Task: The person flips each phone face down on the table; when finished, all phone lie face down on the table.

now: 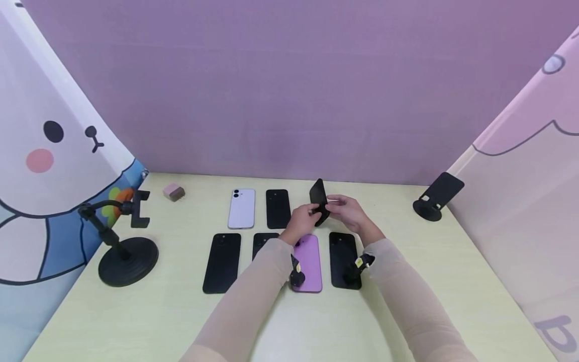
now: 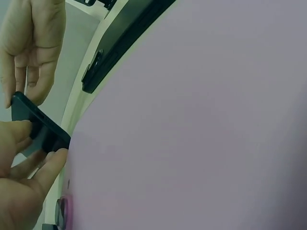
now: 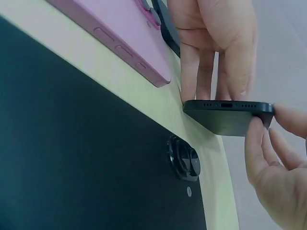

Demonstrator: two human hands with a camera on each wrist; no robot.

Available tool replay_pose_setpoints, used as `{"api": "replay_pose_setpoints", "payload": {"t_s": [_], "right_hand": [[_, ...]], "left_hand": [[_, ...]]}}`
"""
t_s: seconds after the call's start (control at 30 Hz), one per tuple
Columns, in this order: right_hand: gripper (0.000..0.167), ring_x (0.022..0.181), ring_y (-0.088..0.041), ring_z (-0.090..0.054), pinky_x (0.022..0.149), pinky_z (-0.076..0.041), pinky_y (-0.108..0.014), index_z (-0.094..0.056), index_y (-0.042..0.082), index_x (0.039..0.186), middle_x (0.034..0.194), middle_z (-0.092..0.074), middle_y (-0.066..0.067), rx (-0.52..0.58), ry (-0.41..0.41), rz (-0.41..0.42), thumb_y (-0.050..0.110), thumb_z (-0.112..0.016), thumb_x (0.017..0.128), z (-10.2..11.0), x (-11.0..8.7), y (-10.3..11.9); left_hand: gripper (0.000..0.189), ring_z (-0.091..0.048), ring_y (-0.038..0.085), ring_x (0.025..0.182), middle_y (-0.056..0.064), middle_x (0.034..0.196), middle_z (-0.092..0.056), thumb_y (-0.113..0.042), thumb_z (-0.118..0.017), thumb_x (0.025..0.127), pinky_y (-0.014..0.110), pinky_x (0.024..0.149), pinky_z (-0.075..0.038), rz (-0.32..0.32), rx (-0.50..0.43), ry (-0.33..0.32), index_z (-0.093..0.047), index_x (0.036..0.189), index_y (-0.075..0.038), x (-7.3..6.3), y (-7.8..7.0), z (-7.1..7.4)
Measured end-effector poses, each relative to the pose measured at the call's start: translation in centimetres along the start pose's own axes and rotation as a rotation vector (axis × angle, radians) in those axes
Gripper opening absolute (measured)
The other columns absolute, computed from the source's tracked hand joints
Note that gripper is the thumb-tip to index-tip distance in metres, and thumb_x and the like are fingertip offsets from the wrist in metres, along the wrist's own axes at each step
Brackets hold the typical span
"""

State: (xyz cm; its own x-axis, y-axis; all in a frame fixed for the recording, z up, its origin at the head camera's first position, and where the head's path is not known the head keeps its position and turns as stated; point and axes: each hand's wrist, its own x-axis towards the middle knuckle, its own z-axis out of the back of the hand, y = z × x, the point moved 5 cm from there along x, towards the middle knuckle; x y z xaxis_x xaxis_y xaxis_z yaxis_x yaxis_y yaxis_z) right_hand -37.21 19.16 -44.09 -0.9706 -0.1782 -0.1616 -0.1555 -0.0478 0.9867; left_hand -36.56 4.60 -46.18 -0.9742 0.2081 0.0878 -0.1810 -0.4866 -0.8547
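Observation:
A dark phone (image 1: pixel 318 191) stands on edge at the back row of phones, held between the two hands. My left hand (image 1: pixel 299 219) pinches one side of it; my right hand (image 1: pixel 349 211) grips the other side with thumb and fingers. In the right wrist view the phone's (image 3: pixel 225 117) port edge faces the camera, with the left hand (image 3: pixel 216 48) above and the right hand (image 3: pixel 283 182) at lower right. A purple phone (image 1: pixel 309 261) lies just below the left wrist, and a black phone (image 1: pixel 342 254) lies beneath the right wrist.
To the left lie a pale lavender phone (image 1: pixel 242 211) and black phones (image 1: pixel 278 210), (image 1: pixel 221 266); another black phone (image 1: pixel 261 240) is partly hidden by the left sleeve. A clamp stand (image 1: pixel 128 264) and small block (image 1: pixel 174 192) are further left. A black phone stand (image 1: pixel 438 196) is at right.

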Motion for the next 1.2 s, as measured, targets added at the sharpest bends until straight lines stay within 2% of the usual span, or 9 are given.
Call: {"api": "replay_pose_setpoints", "payload": {"t_s": [0.17, 0.37, 0.47, 0.67, 0.87, 1.03, 1.2], "right_hand": [[0.048, 0.094, -0.012, -0.061, 0.091, -0.049, -0.031, -0.035, -0.012, 0.144, 0.118, -0.05, -0.017, 0.043, 0.054, 0.015, -0.004, -0.051, 0.099, -0.2, -0.1, 0.0], [0.046, 0.093, -0.011, -0.062, 0.093, -0.048, -0.033, -0.034, -0.014, 0.143, 0.111, -0.055, -0.01, 0.073, 0.097, 0.045, -0.01, -0.045, 0.099, -0.6, -0.2, 0.2], [0.046, 0.094, -0.011, -0.062, 0.094, -0.048, -0.035, -0.034, -0.015, 0.143, 0.11, -0.056, -0.009, 0.076, 0.107, 0.057, -0.012, -0.044, 0.098, -0.8, -0.2, 0.2], [0.045, 0.096, -0.015, -0.062, 0.094, -0.048, -0.038, -0.037, -0.014, 0.141, 0.117, -0.053, -0.018, 0.024, 0.123, 0.068, -0.012, -0.047, 0.097, -1.3, 0.0, -0.1], [0.048, 0.111, -0.031, -0.058, 0.093, -0.049, -0.039, -0.04, -0.01, 0.143, 0.132, -0.046, -0.03, -0.092, 0.127, 0.058, -0.01, -0.05, 0.096, -1.5, 0.0, -0.6], [0.047, 0.117, -0.035, -0.053, 0.094, -0.048, -0.041, -0.042, -0.007, 0.143, 0.137, -0.044, -0.03, -0.179, 0.137, 0.031, -0.003, -0.052, 0.097, -1.7, 0.3, -1.1], [0.044, 0.118, -0.035, -0.053, 0.092, -0.048, -0.041, -0.046, -0.008, 0.14, 0.137, -0.046, -0.028, -0.312, 0.131, 0.023, 0.003, -0.056, 0.098, -1.8, 0.6, -1.5]], "left_hand": [[0.033, -0.067, 0.021, 0.095, 0.01, 0.121, -0.065, -0.014, -0.062, 0.097, 0.029, 0.077, -0.053, -0.042, -0.115, -0.067, -0.064, 0.129, -0.007, 0.0, -0.1, 0.0], [0.035, -0.069, 0.019, 0.087, 0.014, 0.123, -0.062, -0.015, -0.059, 0.099, 0.026, 0.068, -0.055, -0.003, -0.312, -0.064, -0.061, 0.133, -0.011, -0.1, 0.1, 0.0], [0.037, -0.069, 0.019, 0.086, 0.016, 0.125, -0.06, -0.018, -0.059, 0.1, 0.026, 0.069, -0.055, 0.028, -0.362, -0.063, -0.059, 0.136, -0.013, -0.3, 0.2, 0.1], [0.038, -0.068, 0.02, 0.092, 0.014, 0.118, -0.064, -0.02, -0.062, 0.098, 0.028, 0.073, -0.055, 0.065, -0.417, -0.094, -0.06, 0.135, -0.014, -0.2, 0.5, 0.5], [0.041, -0.067, 0.021, 0.095, 0.014, 0.117, -0.066, -0.014, -0.065, 0.095, 0.029, 0.074, -0.055, 0.063, -0.485, -0.089, -0.059, 0.135, -0.008, 0.0, 0.5, 0.9], [0.042, -0.069, 0.02, 0.089, 0.013, 0.116, -0.065, -0.012, -0.065, 0.093, 0.029, 0.074, -0.055, 0.06, -0.432, -0.067, -0.059, 0.134, -0.005, -0.1, 0.5, 1.6], [0.039, -0.068, 0.015, 0.09, 0.009, 0.115, -0.067, -0.013, -0.067, 0.092, 0.026, 0.074, -0.053, 0.043, -0.287, -0.059, -0.063, 0.129, -0.005, 0.0, 0.9, 2.0]]}}
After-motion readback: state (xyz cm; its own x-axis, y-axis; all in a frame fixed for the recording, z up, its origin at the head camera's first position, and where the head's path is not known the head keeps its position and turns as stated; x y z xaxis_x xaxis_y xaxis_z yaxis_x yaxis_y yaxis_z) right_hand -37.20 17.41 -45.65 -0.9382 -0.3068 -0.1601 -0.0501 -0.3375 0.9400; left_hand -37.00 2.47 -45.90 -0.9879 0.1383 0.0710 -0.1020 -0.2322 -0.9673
